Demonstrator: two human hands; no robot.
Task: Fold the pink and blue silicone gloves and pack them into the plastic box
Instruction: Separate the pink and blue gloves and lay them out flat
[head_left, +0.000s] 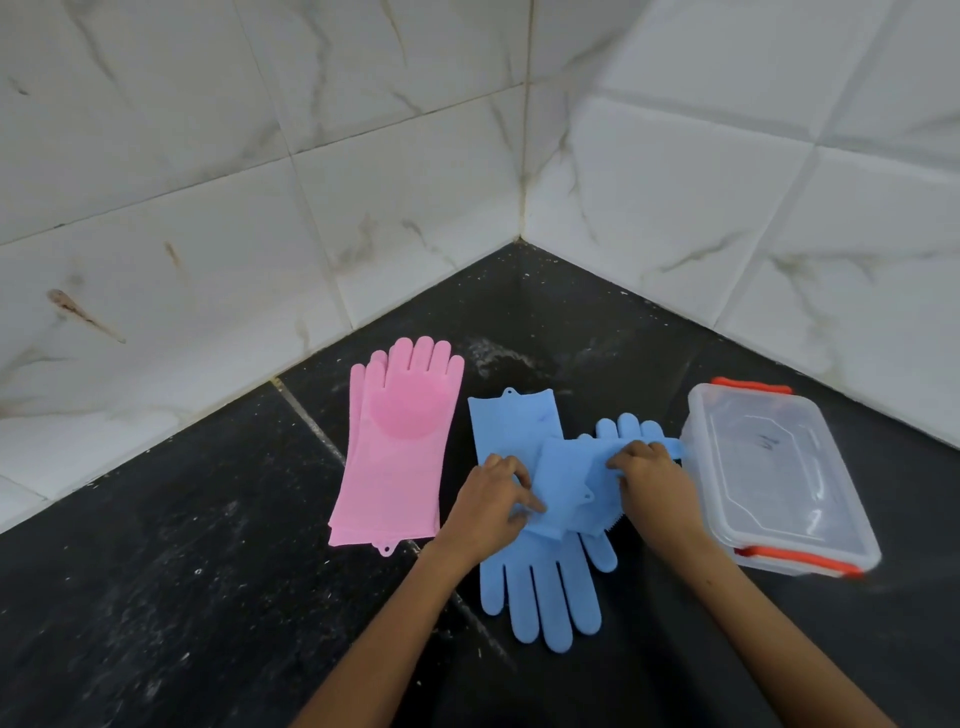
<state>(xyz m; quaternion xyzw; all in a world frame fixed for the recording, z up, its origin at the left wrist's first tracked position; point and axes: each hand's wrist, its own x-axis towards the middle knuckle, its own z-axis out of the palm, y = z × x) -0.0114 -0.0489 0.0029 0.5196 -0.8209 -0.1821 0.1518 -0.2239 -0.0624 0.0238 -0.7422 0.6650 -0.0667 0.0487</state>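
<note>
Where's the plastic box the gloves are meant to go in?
In the head view, the plastic box sits lid-on at the right of the dark counter, beside the right hand and the blue gloves.

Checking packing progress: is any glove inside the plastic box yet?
No, the plastic box has its lid on, and the pink gloves and blue gloves lie on the counter.

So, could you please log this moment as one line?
step: folding | both hands pinch upper blue glove | pink gloves flat, untouched | plastic box lidded
</note>
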